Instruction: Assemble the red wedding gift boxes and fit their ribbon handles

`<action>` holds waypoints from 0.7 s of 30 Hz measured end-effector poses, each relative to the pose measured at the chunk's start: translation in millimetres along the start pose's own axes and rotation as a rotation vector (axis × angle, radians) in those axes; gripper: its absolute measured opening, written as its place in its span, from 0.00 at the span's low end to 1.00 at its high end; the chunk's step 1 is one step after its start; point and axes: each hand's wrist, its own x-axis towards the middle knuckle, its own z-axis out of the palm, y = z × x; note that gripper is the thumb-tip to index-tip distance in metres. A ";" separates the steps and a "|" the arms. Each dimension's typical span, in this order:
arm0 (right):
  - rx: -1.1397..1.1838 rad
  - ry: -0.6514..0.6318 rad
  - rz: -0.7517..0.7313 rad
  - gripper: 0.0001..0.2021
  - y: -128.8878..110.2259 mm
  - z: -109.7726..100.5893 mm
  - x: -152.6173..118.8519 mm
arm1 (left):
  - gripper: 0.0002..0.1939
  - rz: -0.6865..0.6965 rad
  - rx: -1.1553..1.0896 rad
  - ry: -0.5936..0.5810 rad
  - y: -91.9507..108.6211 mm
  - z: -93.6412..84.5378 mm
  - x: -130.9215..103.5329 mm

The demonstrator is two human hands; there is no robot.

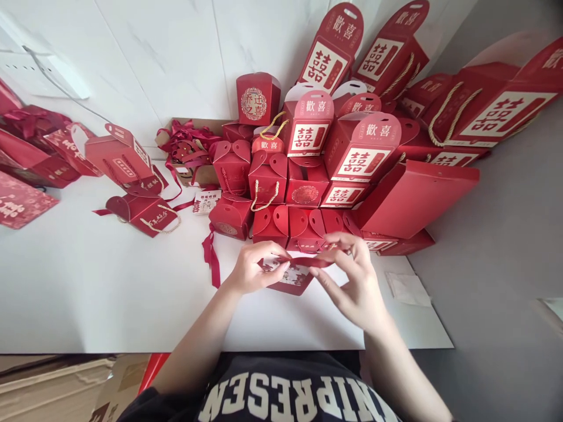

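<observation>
A dark red ribbon (311, 262) is stretched between my two hands at the middle of the table. My left hand (257, 268) pinches its left end between thumb and fingers. At its right end, my right hand (352, 278) grips the ribbon with thumb and forefinger, the other fingers curled. Right below the ribbon sits a small red gift box (288, 289), topped by a white printed card (291, 275). My fingers partly cover both. Just beyond, small red boxes (306, 225) stand in a row.
Stacked red gift boxes (367, 146) fill the back right, by the grey wall. An open carton of ribbons (189, 146) stands behind. More boxes (143, 214) lie at left on the white table (145, 293). A loose ribbon (212, 258) and a paper piece (409, 289) lie nearby.
</observation>
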 end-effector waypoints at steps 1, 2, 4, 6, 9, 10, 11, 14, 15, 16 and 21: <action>-0.014 -0.028 -0.043 0.06 5.1 -3.7 8.9 | 0.03 0.000 0.001 0.004 -0.5 0.2 0.0; -0.013 -0.079 -0.095 0.07 10.3 -5.7 17.9 | 0.03 0.003 0.003 0.006 -1.0 0.2 0.1; 0.033 -0.177 -0.224 0.11 20.8 -5.3 34.5 | 0.03 0.022 0.014 0.005 -1.4 -0.5 0.5; 0.000 -0.192 -0.360 0.13 31.6 -1.0 47.1 | 0.03 0.043 0.023 0.002 -0.8 -2.1 1.1; -0.164 -0.198 -0.459 0.15 47.3 8.2 55.1 | 0.01 0.044 0.015 -0.002 1.2 -4.9 2.4; -0.204 -0.205 -0.452 0.16 51.4 11.2 54.9 | 0.01 0.038 0.006 -0.006 1.7 -5.6 2.8; -0.223 -0.215 -0.428 0.16 54.4 14.2 53.2 | 0.01 0.035 -0.007 -0.012 1.8 -6.2 3.2; -0.093 -0.246 -0.255 0.13 56.0 23.3 42.2 | 0.03 0.033 -0.046 -0.033 0.8 -7.0 4.1; 0.006 -0.242 -0.179 0.13 54.5 26.5 37.3 | 0.03 0.035 -0.053 -0.037 0.3 -7.1 4.3; 0.112 -0.212 -0.109 0.14 52.6 29.9 32.3 | 0.03 0.037 -0.057 -0.040 -0.2 -7.2 4.5; 0.267 0.223 0.008 0.28 47.7 44.4 17.8 | 0.01 0.031 -0.064 -0.048 -0.8 -7.6 5.1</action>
